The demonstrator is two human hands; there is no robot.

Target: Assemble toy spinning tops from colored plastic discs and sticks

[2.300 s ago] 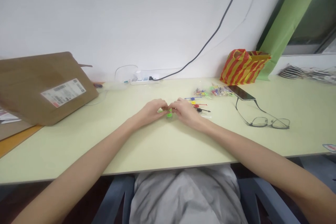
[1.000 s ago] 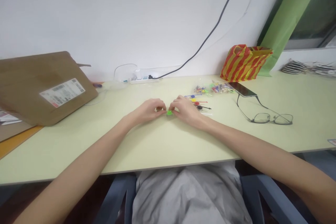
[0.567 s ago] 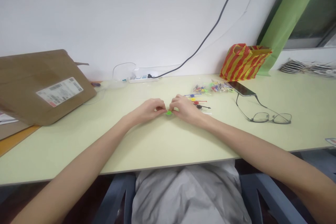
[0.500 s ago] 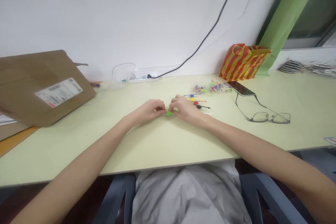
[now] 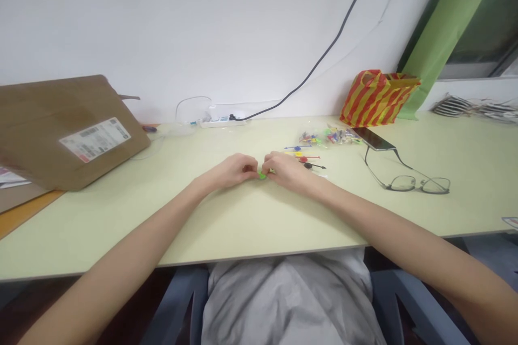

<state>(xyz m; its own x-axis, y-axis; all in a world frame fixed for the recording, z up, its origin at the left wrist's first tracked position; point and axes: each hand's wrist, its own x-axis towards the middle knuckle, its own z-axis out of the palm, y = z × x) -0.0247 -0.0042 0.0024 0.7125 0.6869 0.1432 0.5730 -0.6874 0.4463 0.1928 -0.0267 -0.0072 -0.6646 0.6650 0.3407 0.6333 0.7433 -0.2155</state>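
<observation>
Left hand (image 5: 233, 170) and right hand (image 5: 285, 170) both pinch the small green piece (image 5: 262, 176)! Beside the right one, a black arrow (image 5: 309, 166) lies flat.

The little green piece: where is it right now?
In the head view, the green piece is near the picture's middle, between the left hand and the right hand, left of the black arrow-tipped piece.
</observation>
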